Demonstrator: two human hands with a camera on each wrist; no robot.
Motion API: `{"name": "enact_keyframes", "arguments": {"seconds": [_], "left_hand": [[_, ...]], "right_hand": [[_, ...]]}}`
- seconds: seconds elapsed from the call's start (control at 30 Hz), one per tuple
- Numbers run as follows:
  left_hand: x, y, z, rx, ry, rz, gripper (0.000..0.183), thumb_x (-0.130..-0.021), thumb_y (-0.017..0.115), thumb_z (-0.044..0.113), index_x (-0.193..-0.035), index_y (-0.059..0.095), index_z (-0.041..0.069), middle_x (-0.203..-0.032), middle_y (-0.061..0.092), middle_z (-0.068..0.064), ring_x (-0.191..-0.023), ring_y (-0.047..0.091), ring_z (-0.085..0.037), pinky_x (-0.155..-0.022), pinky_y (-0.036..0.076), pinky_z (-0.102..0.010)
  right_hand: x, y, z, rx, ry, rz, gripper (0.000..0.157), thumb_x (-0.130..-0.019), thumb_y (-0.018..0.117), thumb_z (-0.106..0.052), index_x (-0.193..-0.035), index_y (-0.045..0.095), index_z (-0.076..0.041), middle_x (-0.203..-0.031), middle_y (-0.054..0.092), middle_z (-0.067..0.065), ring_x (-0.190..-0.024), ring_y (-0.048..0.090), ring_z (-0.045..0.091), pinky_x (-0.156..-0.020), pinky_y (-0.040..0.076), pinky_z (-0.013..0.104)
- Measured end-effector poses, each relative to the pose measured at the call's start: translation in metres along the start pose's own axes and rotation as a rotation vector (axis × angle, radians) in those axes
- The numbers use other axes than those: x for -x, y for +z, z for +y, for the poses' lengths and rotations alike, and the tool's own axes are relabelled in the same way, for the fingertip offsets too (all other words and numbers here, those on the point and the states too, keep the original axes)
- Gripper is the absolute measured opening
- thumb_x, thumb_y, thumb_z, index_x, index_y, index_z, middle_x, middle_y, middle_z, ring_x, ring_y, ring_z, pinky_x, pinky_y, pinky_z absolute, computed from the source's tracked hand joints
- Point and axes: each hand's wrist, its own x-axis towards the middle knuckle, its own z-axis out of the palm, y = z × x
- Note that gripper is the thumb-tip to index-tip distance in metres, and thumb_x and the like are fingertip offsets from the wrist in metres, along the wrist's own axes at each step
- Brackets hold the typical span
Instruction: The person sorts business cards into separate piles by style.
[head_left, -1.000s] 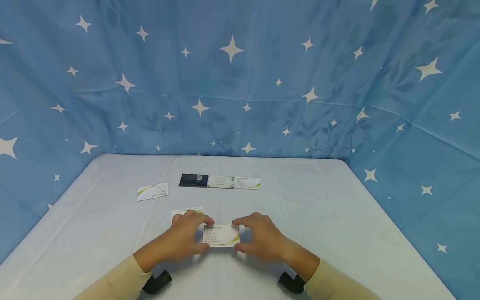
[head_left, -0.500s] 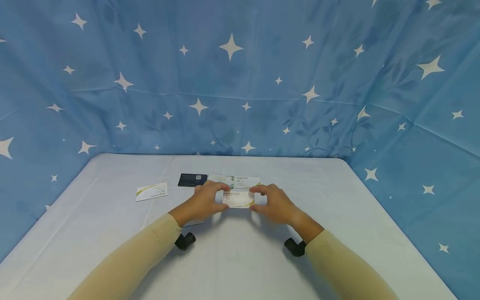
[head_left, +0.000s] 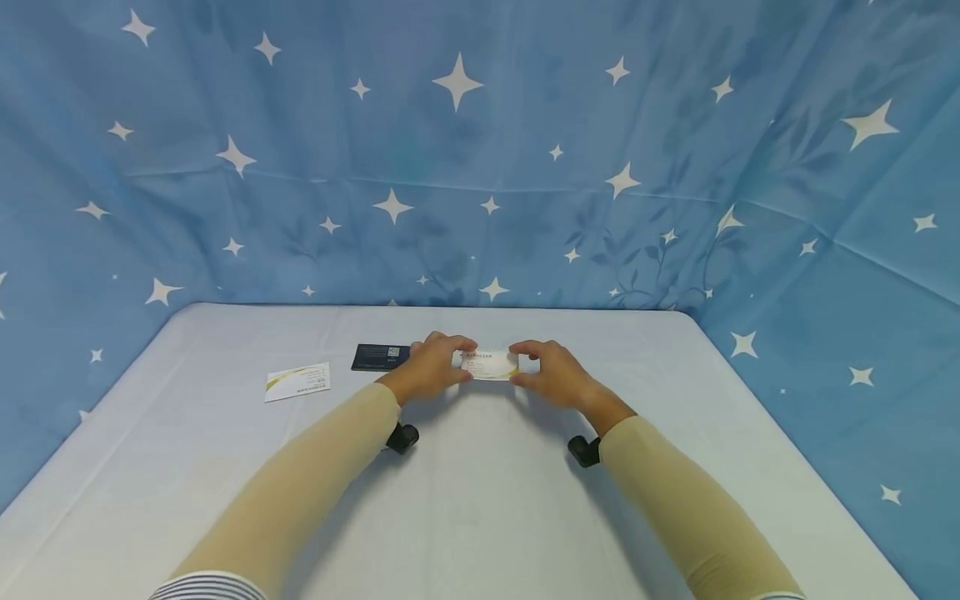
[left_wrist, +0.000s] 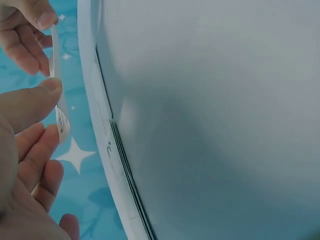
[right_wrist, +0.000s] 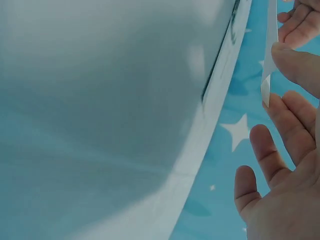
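Note:
A white business card (head_left: 490, 365) with yellow-green curves and small print is held between both hands, over the row of cards at the back of the table. My left hand (head_left: 433, 367) pinches its left end between thumb and fingers, while my right hand (head_left: 558, 377) pinches the right end. Both wrist views show the card (left_wrist: 62, 120) (right_wrist: 270, 62) edge-on and raised off the tabletop. A dark blue business card (head_left: 371, 357) with a QR code lies just left of my left hand. The rest of the row is hidden behind the hands and the held card.
Another white card (head_left: 297, 382) lies slightly askew on the left of the white-covered table (head_left: 480, 500). Blue curtain fabric (head_left: 480, 167) with white stars hangs behind the table's far edge.
Both hands have carried the business card forward and slightly right, from near the table's middle to the row at the back. The left sleeve now covers the white card that lay nearer the front.

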Motion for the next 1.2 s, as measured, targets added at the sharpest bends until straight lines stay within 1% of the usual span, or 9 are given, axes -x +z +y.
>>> {"name": "enact_keyframes", "arguments": {"seconds": [0.1, 0.27, 0.4, 0.6, 0.67, 0.83, 0.93, 1.2], "left_hand": [[-0.011, 0.002, 0.001, -0.014, -0.029, 0.0, 0.053, -0.091, 0.077, 0.027, -0.14, 0.059, 0.019, -0.131, 0.058, -0.004, -0.123, 0.043, -0.026, -0.099, 0.03, -0.047], [-0.022, 0.01, 0.0, -0.054, -0.034, 0.002, 0.052, -0.092, 0.076, 0.026, -0.14, 0.059, 0.018, -0.129, 0.06, -0.003, -0.125, 0.042, -0.026, -0.098, 0.025, -0.047], [-0.025, 0.013, -0.003, -0.066, -0.041, -0.022, 0.051, -0.093, 0.074, 0.024, -0.141, 0.058, 0.017, -0.13, 0.059, -0.005, -0.129, 0.04, -0.026, -0.099, 0.022, -0.048], [-0.032, 0.014, -0.003, -0.061, -0.057, -0.033, 0.053, -0.094, 0.073, 0.023, -0.144, 0.055, 0.016, -0.134, 0.056, -0.008, -0.131, 0.037, -0.028, -0.099, 0.022, -0.049], [-0.034, 0.015, -0.003, -0.072, -0.066, -0.04, 0.054, -0.094, 0.073, 0.024, -0.145, 0.055, 0.016, -0.134, 0.055, -0.008, -0.132, 0.036, -0.029, -0.099, 0.023, -0.049], [-0.036, 0.014, -0.002, -0.116, -0.079, -0.07, 0.057, -0.095, 0.071, 0.028, -0.148, 0.051, 0.018, -0.136, 0.056, -0.007, -0.133, 0.035, -0.029, -0.097, 0.025, -0.048], [-0.036, 0.013, -0.001, -0.142, -0.082, -0.082, 0.057, -0.096, 0.069, 0.03, -0.148, 0.051, 0.018, -0.135, 0.057, -0.007, -0.132, 0.036, -0.029, -0.096, 0.026, -0.049], [-0.035, 0.012, 0.0, -0.144, -0.093, -0.101, 0.054, -0.096, 0.069, 0.029, -0.146, 0.053, 0.017, -0.133, 0.058, -0.005, -0.129, 0.037, -0.027, -0.096, 0.026, -0.048]], "right_hand": [[-0.008, 0.0, 0.005, 0.0, 0.024, -0.005, 0.053, -0.094, 0.072, -0.023, -0.142, 0.056, -0.009, -0.131, 0.058, 0.021, -0.12, 0.053, 0.038, -0.095, 0.045, 0.05], [-0.018, 0.004, 0.01, 0.036, 0.045, -0.027, 0.052, -0.095, 0.071, -0.021, -0.142, 0.055, -0.009, -0.131, 0.058, 0.021, -0.12, 0.054, 0.036, -0.097, 0.045, 0.049], [-0.024, 0.007, 0.011, 0.052, 0.062, -0.057, 0.052, -0.095, 0.07, -0.021, -0.143, 0.054, -0.008, -0.132, 0.059, 0.02, -0.122, 0.055, 0.036, -0.099, 0.044, 0.049], [-0.031, 0.01, 0.014, 0.049, 0.143, -0.085, 0.054, -0.096, 0.07, -0.021, -0.146, 0.052, -0.014, -0.139, 0.056, 0.016, -0.127, 0.051, 0.032, -0.104, 0.04, 0.049], [-0.033, 0.01, 0.015, 0.051, 0.156, -0.093, 0.054, -0.096, 0.069, -0.021, -0.147, 0.051, -0.014, -0.138, 0.056, 0.016, -0.126, 0.051, 0.032, -0.105, 0.039, 0.049], [-0.035, 0.01, 0.018, 0.054, 0.16, -0.1, 0.055, -0.095, 0.069, -0.018, -0.147, 0.051, -0.012, -0.133, 0.058, 0.016, -0.122, 0.054, 0.03, -0.104, 0.04, 0.048], [-0.036, 0.01, 0.019, 0.042, 0.17, -0.101, 0.055, -0.095, 0.069, -0.018, -0.147, 0.05, -0.012, -0.131, 0.059, 0.016, -0.121, 0.054, 0.03, -0.104, 0.04, 0.048], [-0.037, 0.014, 0.02, 0.046, 0.186, -0.116, 0.053, -0.096, 0.068, -0.018, -0.146, 0.051, -0.013, -0.136, 0.057, 0.014, -0.124, 0.052, 0.03, -0.106, 0.037, 0.048]]}}
